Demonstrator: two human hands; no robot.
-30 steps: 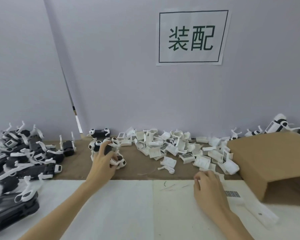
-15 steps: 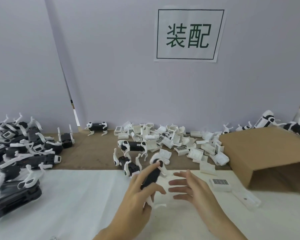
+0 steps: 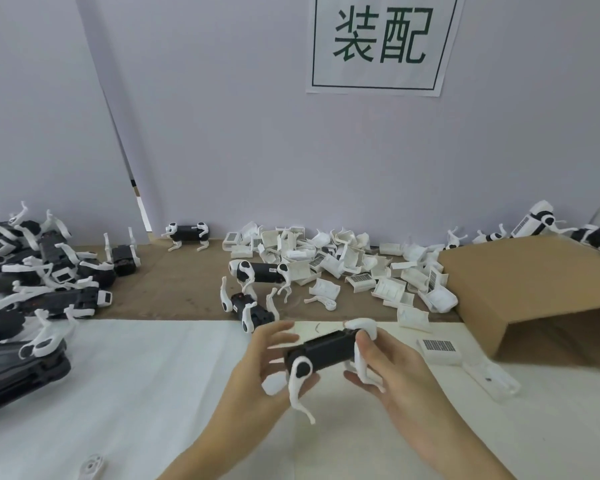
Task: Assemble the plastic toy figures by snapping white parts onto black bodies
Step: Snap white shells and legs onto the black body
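White sheeting (image 3: 136,393) covers the near table before a pale wall. Both hands hold one black oblong plastic toy body (image 3: 321,349) above it, long axis running left-right. The left hand (image 3: 257,379) cradles the near-left end, fingers loosely curled; the right hand (image 3: 392,372) grips the right end. Smooth, curved white plastic legs (image 3: 300,382) hang below. Loose white shell parts (image 3: 347,268) lie beyond, nearer the right hand.

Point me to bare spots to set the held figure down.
Free: the white sheet between the black pile on the left and the hands, and the near strip below the loose white cover. Brown mat left of the two lying figures is bare too. Crowded: white parts heap by the cardboard box.
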